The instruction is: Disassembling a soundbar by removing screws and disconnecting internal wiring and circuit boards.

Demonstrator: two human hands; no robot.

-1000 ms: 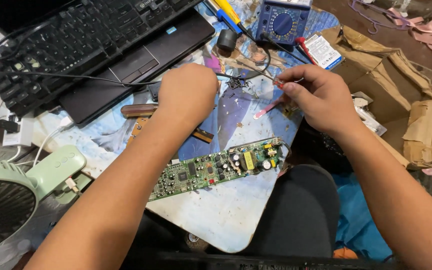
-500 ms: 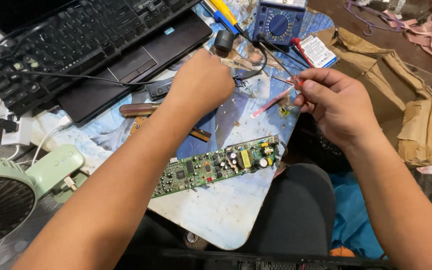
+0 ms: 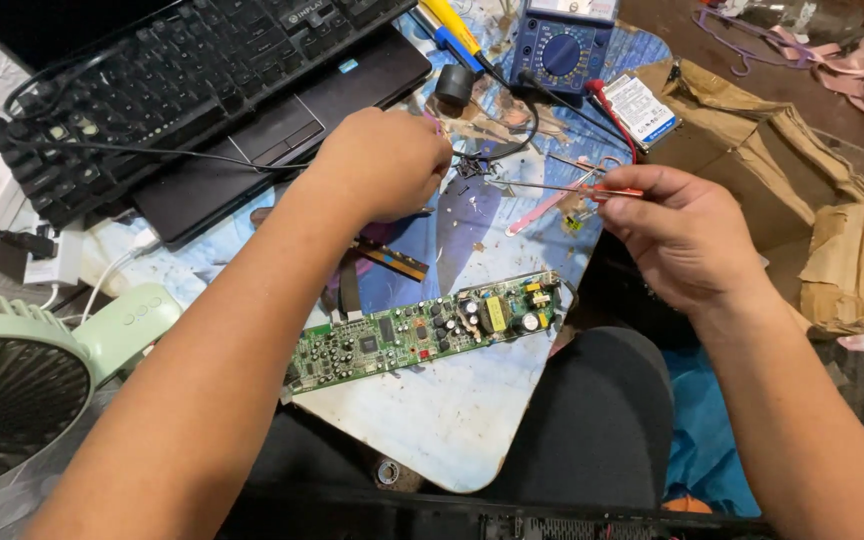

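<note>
both forearms are bare, with no sleeves, no watch and no rings. the left hand point(image 3: 384, 165) and right hand point(image 3: 687, 235) wear no gloves.

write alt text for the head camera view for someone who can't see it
Two bare hands work over a cluttered repair table: the right hand pinches a thin red-handled tool, the left hand is closed beside it. A long green circuit board lies below, a laptop and blue multimeter behind.
</note>
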